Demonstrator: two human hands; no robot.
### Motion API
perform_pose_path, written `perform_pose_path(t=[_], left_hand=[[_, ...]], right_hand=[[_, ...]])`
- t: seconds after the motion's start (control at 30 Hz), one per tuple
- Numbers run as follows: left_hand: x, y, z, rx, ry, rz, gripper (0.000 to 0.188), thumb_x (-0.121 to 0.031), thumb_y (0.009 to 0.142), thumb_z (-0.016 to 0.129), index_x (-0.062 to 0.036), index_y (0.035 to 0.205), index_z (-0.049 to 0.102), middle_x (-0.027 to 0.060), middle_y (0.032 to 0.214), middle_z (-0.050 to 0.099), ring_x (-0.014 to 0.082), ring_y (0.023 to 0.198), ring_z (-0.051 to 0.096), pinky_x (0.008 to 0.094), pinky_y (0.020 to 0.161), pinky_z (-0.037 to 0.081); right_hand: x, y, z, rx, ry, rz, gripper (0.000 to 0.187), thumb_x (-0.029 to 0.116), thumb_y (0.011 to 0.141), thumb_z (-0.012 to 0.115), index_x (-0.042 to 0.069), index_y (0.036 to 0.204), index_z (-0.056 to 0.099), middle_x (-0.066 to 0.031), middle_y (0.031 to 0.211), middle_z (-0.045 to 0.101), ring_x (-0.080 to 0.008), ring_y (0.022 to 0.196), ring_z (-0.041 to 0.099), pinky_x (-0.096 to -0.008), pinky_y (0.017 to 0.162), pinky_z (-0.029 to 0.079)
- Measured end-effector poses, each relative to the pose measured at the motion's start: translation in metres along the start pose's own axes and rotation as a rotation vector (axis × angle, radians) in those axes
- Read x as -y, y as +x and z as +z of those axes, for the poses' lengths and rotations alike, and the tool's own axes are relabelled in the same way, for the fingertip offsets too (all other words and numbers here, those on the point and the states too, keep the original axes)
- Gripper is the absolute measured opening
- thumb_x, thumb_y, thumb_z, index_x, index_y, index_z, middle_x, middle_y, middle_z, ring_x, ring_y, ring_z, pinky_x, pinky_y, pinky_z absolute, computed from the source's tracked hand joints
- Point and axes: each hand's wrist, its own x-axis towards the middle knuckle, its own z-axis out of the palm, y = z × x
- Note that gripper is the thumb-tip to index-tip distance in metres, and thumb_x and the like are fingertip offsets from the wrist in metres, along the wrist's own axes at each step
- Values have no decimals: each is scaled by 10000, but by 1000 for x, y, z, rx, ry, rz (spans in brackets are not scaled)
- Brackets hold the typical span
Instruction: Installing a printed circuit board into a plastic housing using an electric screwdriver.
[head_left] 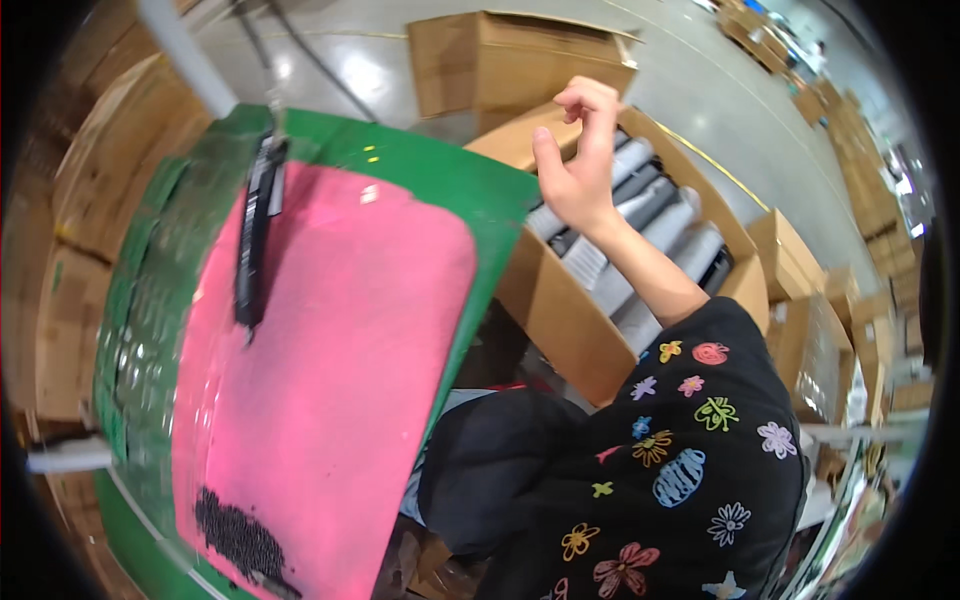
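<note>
flower-patterned black sleeve [700, 440] sits to the right of the pink mat [340, 350], its lower part cut off by the picture's edge. from it the bare right forearm [655, 265] slants away toward the mat's far right corner and ends in the right hand [580, 185], raised. its fingers [597, 105] curl loosely, the thumb stands well apart, and nothing shows in the gap between them. the left hand is out of view, so how it stands cannot be told.

on the mat's near end lies a heap of tiny dark pieces [240, 535], too small to tell apart. a slim black tool [255, 235] hangs over the mat's far left part, long axis nearly upright, tip toward the near end. the green tabletop [505, 195] borders the mat; glare blurs its left side.

beyond the mat's right edge, an open carton [560, 310] holds grey bundles [670, 225], partly hidden by the forearm; whether the hand touches any cannot be told. their long axes slant side by side, one end toward the mat. past the mat's far right corner stands a second carton [540, 65].
</note>
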Motion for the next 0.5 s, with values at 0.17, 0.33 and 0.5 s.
perform_pose_path(t=[0.17,0.33,0.5], left_hand=[[-23,30,12,152,61,-83,288,-257,917,658,-33,1095,621,99,998,611,203,857,572,343,767,485],[-97,35,52,204,-56,-187,209,-176,912,630,-6,1034,620,72,942,588,191,835,545,317,742,465],[-95,41,80,345,-615,-103,195,-194,926,617,-17,1007,601,65,911,567,184,813,529,305,721,451]], right_hand=[[-182,-148,-100,211,-761,627,615,121,732,695,-14,1287,469,-255,1269,486,-438,1211,457,-488,1066,373],[-193,-285,-175,399,-1080,1348,784,257,810,693,39,1462,316,-205,1491,330,-397,1365,344,-519,1129,311],[-205,-309,-213,51,-1168,1274,713,256,840,663,30,1439,351,-186,1482,350,-366,1364,345,-503,1116,309]])
